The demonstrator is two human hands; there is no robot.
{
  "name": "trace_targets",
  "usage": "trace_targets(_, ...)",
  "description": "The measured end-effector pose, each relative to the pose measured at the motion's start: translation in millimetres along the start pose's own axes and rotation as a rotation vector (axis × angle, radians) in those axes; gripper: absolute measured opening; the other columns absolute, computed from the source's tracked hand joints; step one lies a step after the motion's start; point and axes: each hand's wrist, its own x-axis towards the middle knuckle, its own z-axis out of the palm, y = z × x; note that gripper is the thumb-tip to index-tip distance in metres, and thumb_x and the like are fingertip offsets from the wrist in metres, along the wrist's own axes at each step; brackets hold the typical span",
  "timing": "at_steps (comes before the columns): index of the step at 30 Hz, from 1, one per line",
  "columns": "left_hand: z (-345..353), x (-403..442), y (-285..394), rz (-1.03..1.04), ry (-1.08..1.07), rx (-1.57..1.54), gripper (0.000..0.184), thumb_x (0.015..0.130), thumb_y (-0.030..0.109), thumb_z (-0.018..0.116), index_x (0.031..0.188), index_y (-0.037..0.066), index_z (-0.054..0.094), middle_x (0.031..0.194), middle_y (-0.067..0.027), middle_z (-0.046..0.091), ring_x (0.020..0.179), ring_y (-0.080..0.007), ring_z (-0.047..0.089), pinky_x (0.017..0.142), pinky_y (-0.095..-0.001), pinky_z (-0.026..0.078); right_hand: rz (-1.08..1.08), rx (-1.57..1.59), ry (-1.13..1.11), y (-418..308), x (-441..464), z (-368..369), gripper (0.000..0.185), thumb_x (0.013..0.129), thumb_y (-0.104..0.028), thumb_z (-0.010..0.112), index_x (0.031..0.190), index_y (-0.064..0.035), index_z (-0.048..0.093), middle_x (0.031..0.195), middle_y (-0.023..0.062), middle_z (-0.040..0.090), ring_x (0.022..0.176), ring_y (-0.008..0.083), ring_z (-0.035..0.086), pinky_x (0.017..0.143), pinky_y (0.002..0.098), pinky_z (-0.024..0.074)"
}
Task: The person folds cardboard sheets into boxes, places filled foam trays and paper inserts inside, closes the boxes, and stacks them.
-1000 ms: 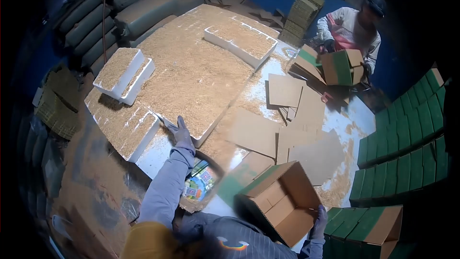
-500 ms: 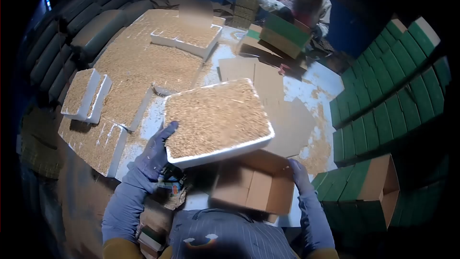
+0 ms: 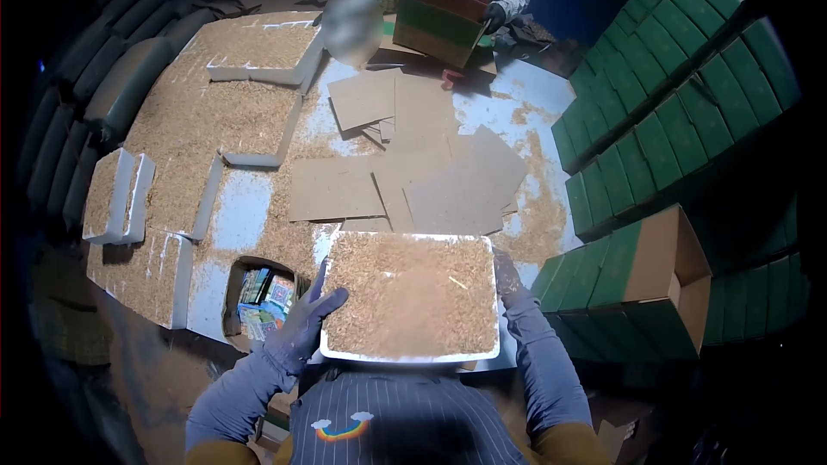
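A white tray [image 3: 410, 356] filled with tan, flaky material like sawdust is level in front of my apron. My gloved left hand [image 3: 301, 323] grips its left side, thumb over the rim. Against the tray's right side is my gloved right hand [image 3: 510, 284], closed there with its fingertips mostly hidden. The open cardboard box seen earlier is out of sight, and I cannot tell whether it lies under the tray.
Flat cardboard sheets [image 3: 345, 187] lie beyond the tray. More filled white trays [image 3: 258, 74] cover the table's left side. A container of printed packets [image 3: 265, 297] stands left. Green boxes [image 3: 672, 155] are stacked right. Across the table, a person handles a box [image 3: 439, 24].
The tray has come down toward my body and levelled out. My right hand has left the open box's edge for the tray's right side. The box is now hidden.
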Motion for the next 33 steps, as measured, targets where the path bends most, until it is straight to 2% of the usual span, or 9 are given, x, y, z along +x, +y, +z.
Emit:
trace_targets(9,38,31,7,0.207,-0.043,0.159,0.075,0.096,0.033,0.060,0.153,0.004,0.020,0.137,-0.0160,0.051,0.121,-0.0220,0.055,0.101,-0.0330,0.047,-0.069,-0.087,-0.023,-2,-3,1,0.030,0.094,-0.003,0.049,0.122,0.0009,0.058,0.112,0.0194,0.066,0.095,0.0354,0.065,0.086,0.0392,0.0521)
trace_targets(15,16,51,-10,0.151,-0.023,0.197,0.091,0.092,0.046,0.062,0.156,0.007,0.009,0.161,-0.0176,0.011,0.148,-0.0249,0.014,0.118,-0.0393,0.023,-0.185,-0.207,-0.010,-5,-5,-6,0.028,0.095,-0.005,0.047,0.120,0.0002,0.059,0.111,0.0192,0.066,0.092,0.0354,0.065,0.084,0.0396,0.0521)
trace_targets(18,23,17,13,0.113,-0.047,0.211,0.093,0.092,0.044,0.063,0.157,0.009,0.006,0.152,-0.0178,0.035,0.135,-0.0231,0.040,0.112,-0.0348,0.032,-0.323,-0.373,0.010,-7,0,-12,0.027,0.096,-0.006,0.046,0.119,-0.0001,0.059,0.110,0.0191,0.066,0.091,0.0354,0.065,0.083,0.0398,0.0520)
trace_targets(21,-5,1,-6,0.061,0.106,0.341,0.093,0.091,0.033,0.068,0.158,0.014,0.005,0.148,-0.0151,0.040,0.129,-0.0203,0.045,0.108,-0.0328,0.037,-0.322,-0.369,0.067,0,3,-1,0.027,0.096,-0.007,0.046,0.118,-0.0005,0.060,0.109,0.0190,0.066,0.090,0.0353,0.065,0.083,0.0401,0.0520)
trace_targets(25,9,10,-23,0.087,0.037,0.095,0.095,0.090,0.024,0.069,0.158,0.011,0.005,0.157,-0.0112,0.026,0.135,-0.0175,0.035,0.112,-0.0323,0.031,0.178,0.237,0.007,-19,-8,5,0.043,0.101,-0.035,0.045,0.112,0.0012,0.065,0.098,0.0136,0.069,0.086,0.0231,0.063,0.081,0.0341,0.0495)
trace_targets(26,-4,24,-40,0.090,0.032,0.171,0.093,0.090,0.022,0.068,0.157,0.008,0.005,0.160,-0.0111,0.019,0.140,-0.0195,0.030,0.113,-0.0336,0.029,0.001,0.103,-0.115,-38,-3,-15,0.046,0.102,-0.040,0.045,0.113,-0.0012,0.067,0.102,0.0106,0.070,0.093,0.0185,0.063,0.086,0.0312,0.0486)
trace_targets(28,-17,45,-65,0.096,0.068,0.254,0.088,0.091,0.021,0.065,0.156,0.004,0.008,0.160,-0.0155,0.021,0.142,-0.0234,0.031,0.114,-0.0335,0.029,0.445,0.123,-0.290,-88,12,-45,0.044,0.101,-0.040,0.048,0.115,-0.0031,0.068,0.106,0.0085,0.070,0.098,0.0164,0.063,0.088,0.0299,0.0485)
trace_targets(30,-12,48,-60,0.070,0.129,0.510,0.083,0.092,0.017,0.063,0.155,0.001,0.011,0.159,-0.0188,0.024,0.142,-0.0250,0.033,0.114,-0.0325,0.029,0.294,0.302,-0.151,-49,48,-54,0.041,0.095,-0.036,0.060,0.120,-0.0047,0.067,0.113,0.0114,0.069,0.104,0.0210,0.063,0.092,0.0340,0.0490)
trace_targets(33,13,42,-48,0.146,0.224,0.898,0.068,0.095,0.008,0.054,0.151,-0.006,0.019,0.150,-0.0267,0.035,0.138,-0.0334,0.038,0.114,-0.0340,0.030,0.062,-0.263,-0.006,-15,124,-44,0.060,0.079,-0.027,0.076,0.132,-0.0085,0.055,0.128,0.0151,0.060,0.119,0.0281,0.056,0.099,0.0395,0.0456)
